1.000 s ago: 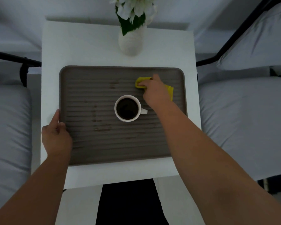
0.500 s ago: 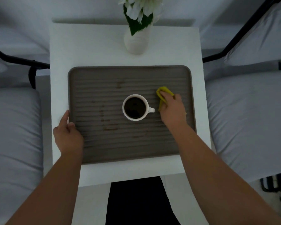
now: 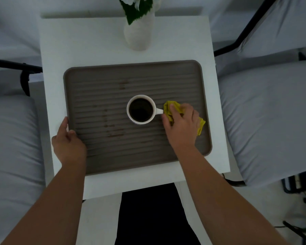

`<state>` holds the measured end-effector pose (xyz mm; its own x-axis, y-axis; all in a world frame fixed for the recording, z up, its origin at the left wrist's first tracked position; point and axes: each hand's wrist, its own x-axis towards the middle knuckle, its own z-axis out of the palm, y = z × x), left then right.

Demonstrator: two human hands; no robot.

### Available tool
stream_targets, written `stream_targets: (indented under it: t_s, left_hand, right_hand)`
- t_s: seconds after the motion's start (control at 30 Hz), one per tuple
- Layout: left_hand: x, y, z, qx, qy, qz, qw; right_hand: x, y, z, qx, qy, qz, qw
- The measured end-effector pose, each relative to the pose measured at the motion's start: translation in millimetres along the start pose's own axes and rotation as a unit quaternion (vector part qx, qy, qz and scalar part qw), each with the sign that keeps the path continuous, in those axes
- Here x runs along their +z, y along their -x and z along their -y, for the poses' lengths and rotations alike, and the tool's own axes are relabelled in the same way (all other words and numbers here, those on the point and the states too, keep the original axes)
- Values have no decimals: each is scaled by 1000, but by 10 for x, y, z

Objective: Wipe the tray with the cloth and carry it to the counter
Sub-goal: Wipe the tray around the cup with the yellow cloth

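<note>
A brown ribbed tray (image 3: 99, 78) lies on a small white table (image 3: 81, 43). Brown stains mark its ridges left of the middle. A white cup (image 3: 141, 109) with dark liquid stands at the tray's middle, handle pointing right. My right hand (image 3: 181, 123) presses a crumpled yellow cloth (image 3: 169, 108) onto the tray just right of the cup's handle. My left hand (image 3: 67, 142) grips the tray's left edge, thumb over the rim.
A white vase (image 3: 138, 32) with green leaves and white flowers stands at the table's far edge, behind the tray. Grey cushioned chairs with black frames flank the table, one on the left (image 3: 9, 138) and one on the right (image 3: 265, 117).
My right hand slid the cloth from the tray's far right part toward me and now rests beside the cup's handle. My left hand kept its hold on the tray's left edge.
</note>
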<state>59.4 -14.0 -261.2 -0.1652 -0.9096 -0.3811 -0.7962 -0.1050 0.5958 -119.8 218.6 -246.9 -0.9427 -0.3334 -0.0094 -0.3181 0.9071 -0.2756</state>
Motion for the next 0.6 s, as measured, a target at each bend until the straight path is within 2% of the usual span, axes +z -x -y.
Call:
stream_targets:
  t_s: [0.13,0.3,0.47,0.53,0.6]
  left_hand:
    - [2,-5,20,3,20,3,1000]
    - [30,4,-1,5,30,-7,1000]
    - [25,-15,18,33,24,-13,999]
    - [18,-42,24,36,21,-14,999]
    - [20,-33,13,41,24,-15,999]
  right_hand:
    - [-18,-99,-358,-42,-98,-21,994]
    - [-16,-68,-312,73,-101,-43,991]
    - [63,185,-14,-15,-104,8,994]
    - [-2,136,-167,16,-125,5,992]
    - [-65,83,-347,87,-127,-13,988]
